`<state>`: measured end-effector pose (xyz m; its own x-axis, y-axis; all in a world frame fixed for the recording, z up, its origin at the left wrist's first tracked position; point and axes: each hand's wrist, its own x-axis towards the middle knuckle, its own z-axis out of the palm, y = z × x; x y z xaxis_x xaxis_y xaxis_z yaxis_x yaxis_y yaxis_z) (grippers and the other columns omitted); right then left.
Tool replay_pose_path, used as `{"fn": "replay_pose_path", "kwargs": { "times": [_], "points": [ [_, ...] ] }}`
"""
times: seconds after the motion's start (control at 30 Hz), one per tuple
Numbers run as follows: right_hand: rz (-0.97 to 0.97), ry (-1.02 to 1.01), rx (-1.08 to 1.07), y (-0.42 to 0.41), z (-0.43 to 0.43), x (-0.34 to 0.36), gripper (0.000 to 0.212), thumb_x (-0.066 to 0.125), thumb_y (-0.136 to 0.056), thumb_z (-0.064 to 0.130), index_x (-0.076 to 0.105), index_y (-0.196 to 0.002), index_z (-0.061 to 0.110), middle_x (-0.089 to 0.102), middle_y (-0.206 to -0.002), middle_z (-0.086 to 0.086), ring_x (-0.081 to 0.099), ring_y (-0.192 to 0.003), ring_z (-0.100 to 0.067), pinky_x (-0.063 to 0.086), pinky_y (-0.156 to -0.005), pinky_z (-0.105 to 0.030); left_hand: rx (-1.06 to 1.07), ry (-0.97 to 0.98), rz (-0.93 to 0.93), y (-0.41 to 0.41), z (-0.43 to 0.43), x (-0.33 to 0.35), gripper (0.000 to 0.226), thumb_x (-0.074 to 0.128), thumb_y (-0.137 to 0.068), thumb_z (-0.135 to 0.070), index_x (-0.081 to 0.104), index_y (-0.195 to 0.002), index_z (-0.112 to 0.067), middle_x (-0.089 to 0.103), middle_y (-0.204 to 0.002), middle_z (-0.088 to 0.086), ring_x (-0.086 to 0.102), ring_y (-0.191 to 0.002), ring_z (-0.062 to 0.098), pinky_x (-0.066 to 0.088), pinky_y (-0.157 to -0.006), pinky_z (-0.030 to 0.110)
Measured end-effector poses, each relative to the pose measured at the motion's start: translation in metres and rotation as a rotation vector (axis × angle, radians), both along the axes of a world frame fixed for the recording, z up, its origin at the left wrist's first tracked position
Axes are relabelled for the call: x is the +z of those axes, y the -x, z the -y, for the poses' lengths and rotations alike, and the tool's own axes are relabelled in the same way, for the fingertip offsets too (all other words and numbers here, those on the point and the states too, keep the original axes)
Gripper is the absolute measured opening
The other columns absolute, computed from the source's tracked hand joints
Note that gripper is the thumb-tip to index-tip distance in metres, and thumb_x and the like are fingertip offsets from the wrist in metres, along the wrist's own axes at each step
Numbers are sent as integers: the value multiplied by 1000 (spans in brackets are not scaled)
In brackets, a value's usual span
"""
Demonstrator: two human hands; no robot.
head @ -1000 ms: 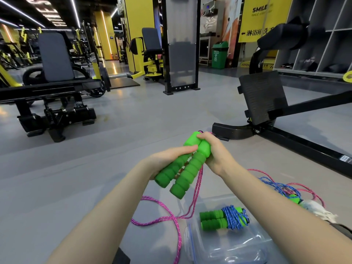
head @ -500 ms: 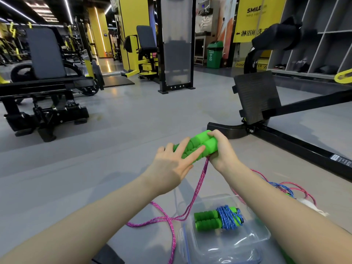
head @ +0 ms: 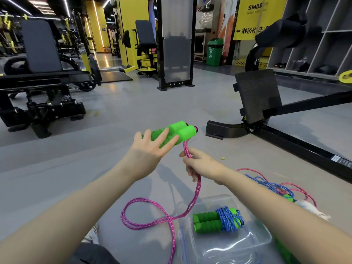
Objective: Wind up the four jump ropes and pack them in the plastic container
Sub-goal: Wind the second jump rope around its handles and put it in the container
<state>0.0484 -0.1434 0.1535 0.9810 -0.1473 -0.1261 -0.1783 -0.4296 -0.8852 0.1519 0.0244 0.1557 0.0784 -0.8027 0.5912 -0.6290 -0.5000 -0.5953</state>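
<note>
Paired green handles (head: 181,132) in left hand (head: 150,152) point up-right; pink rope (head: 196,190) hangs down.

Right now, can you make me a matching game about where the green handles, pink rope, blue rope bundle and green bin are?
Things: 1 green handles; 2 pink rope; 3 blue rope bundle; 4 green bin.
Places: A far back in the gym; B inside the plastic container; C held by the left hand; D pinched by the right hand.
Pairs: 1-C, 2-D, 3-B, 4-A.
</note>
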Motion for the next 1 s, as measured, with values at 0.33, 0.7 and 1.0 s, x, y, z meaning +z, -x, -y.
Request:
{"fn": "replay_pose_path", "kwargs": {
  "times": [0.33, 0.7, 1.0],
  "points": [
    [4, 139, 240, 32, 44, 80, 25, 50, -95, 23, 63, -99, 2, 31, -48, 4, 32, -40, -12, 42, -53, -27, -72, -253, 36, -8, -19, -3, 72, 55, -63, -2, 42, -131, -19, 60, -121, 12, 52, -67, 29, 33, -55, 31],
    [205, 153, 132, 22, 55, 81, 26, 58, -90, 32, 66, -68, 22, 27, -55, 2, 27, -56, -20, 28, -52, -25, -394, -317, 126, 16, -4, 1, 51, 37, -94, -10, 30, -143, -20, 39, -140, 9, 55, -91, 38, 49, -67, 41],
    [175, -669, 86, 25, 76, 25, 27, 83, -51, 30, 71, -70, 16, 68, -75, -5, 66, -65, -17, 56, -64, -29, -439, -97, 139, 27, 11, 15, 40, 32, -100, -9, 34, -139, -20, 39, -139, 10, 57, -92, 40, 45, -72, 42]
  ]
}}
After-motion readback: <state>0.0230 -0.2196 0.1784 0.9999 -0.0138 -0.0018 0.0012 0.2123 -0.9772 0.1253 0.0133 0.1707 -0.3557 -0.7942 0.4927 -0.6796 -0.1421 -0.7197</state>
